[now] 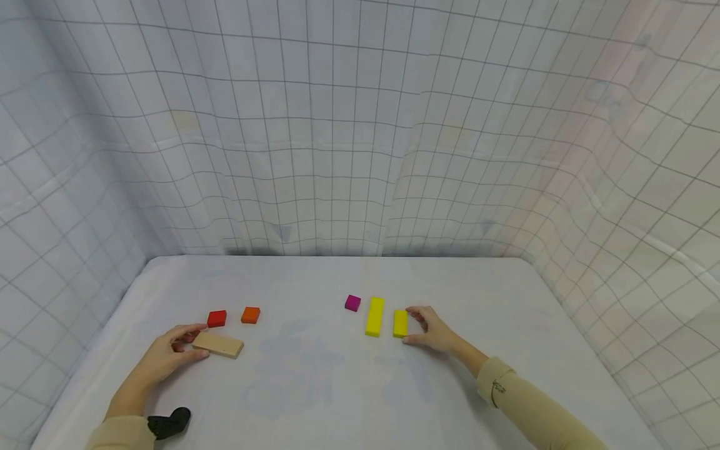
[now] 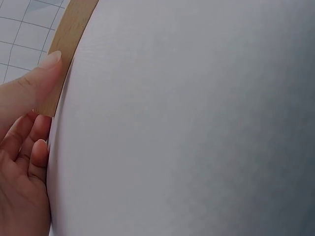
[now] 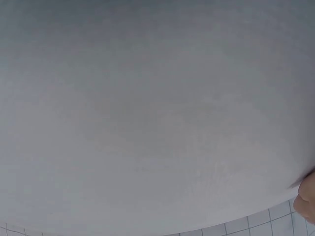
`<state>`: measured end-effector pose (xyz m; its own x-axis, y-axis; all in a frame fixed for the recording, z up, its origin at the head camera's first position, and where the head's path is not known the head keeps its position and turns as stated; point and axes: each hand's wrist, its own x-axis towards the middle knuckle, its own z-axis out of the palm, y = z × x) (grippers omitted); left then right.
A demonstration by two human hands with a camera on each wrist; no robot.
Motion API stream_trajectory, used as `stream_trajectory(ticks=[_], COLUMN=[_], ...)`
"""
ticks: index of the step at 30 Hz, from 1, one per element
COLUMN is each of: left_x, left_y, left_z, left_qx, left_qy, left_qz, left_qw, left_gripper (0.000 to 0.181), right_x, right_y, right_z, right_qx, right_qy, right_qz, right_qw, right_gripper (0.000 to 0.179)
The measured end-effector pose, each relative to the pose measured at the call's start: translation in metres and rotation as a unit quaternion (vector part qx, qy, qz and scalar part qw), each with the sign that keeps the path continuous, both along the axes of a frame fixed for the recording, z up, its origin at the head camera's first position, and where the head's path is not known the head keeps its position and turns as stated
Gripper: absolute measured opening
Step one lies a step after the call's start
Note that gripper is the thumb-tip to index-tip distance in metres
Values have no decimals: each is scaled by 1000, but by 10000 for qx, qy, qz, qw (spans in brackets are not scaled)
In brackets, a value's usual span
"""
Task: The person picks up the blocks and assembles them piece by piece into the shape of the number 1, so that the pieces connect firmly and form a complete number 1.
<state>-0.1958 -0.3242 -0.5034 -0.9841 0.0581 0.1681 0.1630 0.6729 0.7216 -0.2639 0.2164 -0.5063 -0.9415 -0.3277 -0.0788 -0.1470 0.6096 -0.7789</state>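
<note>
My left hand is at the left end of a flat pale wooden block lying on the table, pinching it. The left wrist view has the thumb against the side of that wooden block, other fingers curled below. On the right, my right hand curves thumb and fingertips about the two short ends of a yellow block. Left of that lies a longer yellow piece. Only a bit of the right hand shows in the right wrist view; its fingertips are hidden there.
A red block and an orange block lie beyond the wooden one. A small purple block is near the middle. Beside the left sleeve lies a black object. Gridded white curtains stand round the white table.
</note>
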Motion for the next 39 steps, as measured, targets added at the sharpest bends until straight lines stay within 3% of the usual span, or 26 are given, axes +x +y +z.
stream_trajectory(ticks=[10,17,29,39], left_x=[0,0,1,3], left_y=[0,0,0,2], left_z=[0,0,0,0], left_qx=[-274,-354,-206,-190], left_qy=[-93,-253,-109,-229], left_qz=[31,51,40,117], left_qw=[9996,9990,9997,9995], left_gripper=[49,46,42,42], right_x=[1,3,3,4], right_y=[-2,-3,-3,-4], right_z=[-1,1,2,5], right_qx=[84,26,21,63], right_qy=[112,-32,-29,-30], right_qz=[26,-92,-118,-108], right_qw=[9999,9999,9999,9999], right_gripper=[65,64,65,63])
